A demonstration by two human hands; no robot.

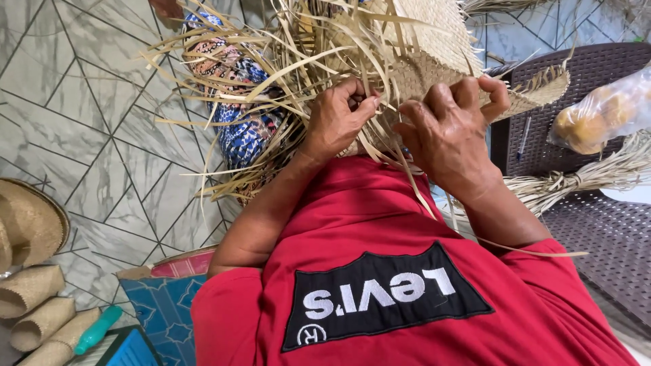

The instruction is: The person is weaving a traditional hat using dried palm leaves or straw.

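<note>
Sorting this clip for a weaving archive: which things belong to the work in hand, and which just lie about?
In hand: left hand, right hand, woven straw piece, loose strips.

Lying about: straw hat, woven rolls, bag of round fruit, pen.

Your hands work hemmed in by loose straw strips [271, 74] fanning left and the woven mat [434, 41] above; the dark wicker chair [597, 224] with its bag of round fruit [600, 112] blocks your right, while the tiled floor [88, 122] lies open on your left
</note>
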